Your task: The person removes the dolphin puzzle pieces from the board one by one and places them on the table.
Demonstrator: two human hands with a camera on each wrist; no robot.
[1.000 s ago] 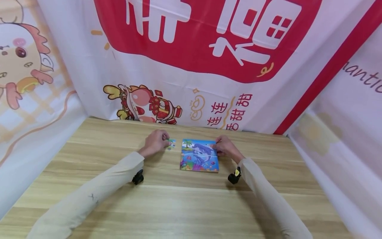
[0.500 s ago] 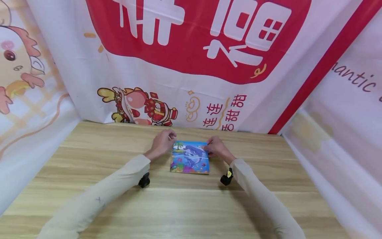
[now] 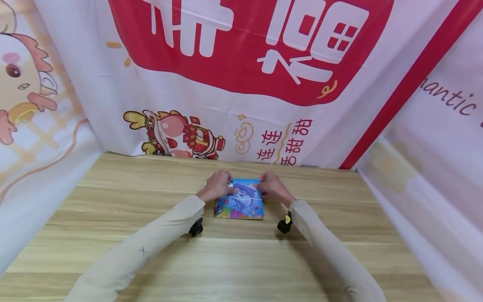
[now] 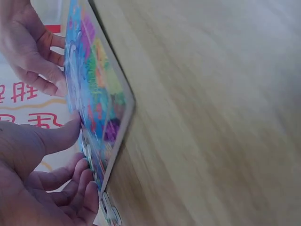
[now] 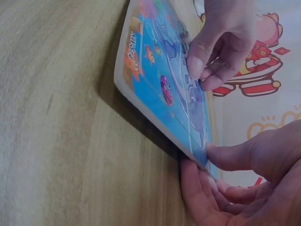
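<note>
A square dolphin jigsaw puzzle [image 3: 241,203] lies on the wooden table, with sea animals and bright coral on its face. My left hand [image 3: 219,184] holds its far left part, thumb on the picture and fingers curled by the edge. At the far right edge, my right hand [image 3: 273,187] grips the board; the right wrist view shows the thumb [image 5: 230,157] on top and fingers [image 5: 195,186] under the rim. A small puzzle piece [image 4: 110,209] pokes out past the board's left side in the left wrist view, mostly hidden by my left hand.
Printed white and red cloth [image 3: 241,79] hangs behind the table [image 3: 241,260], close to its back edge. More cloth walls stand at the left [image 3: 41,138] and right [image 3: 434,176]. Each wrist carries a small black camera [image 3: 284,224].
My left hand has left the small piece beside the board and moved right onto the puzzle's far left part. My right hand keeps its grip on the right edge.
</note>
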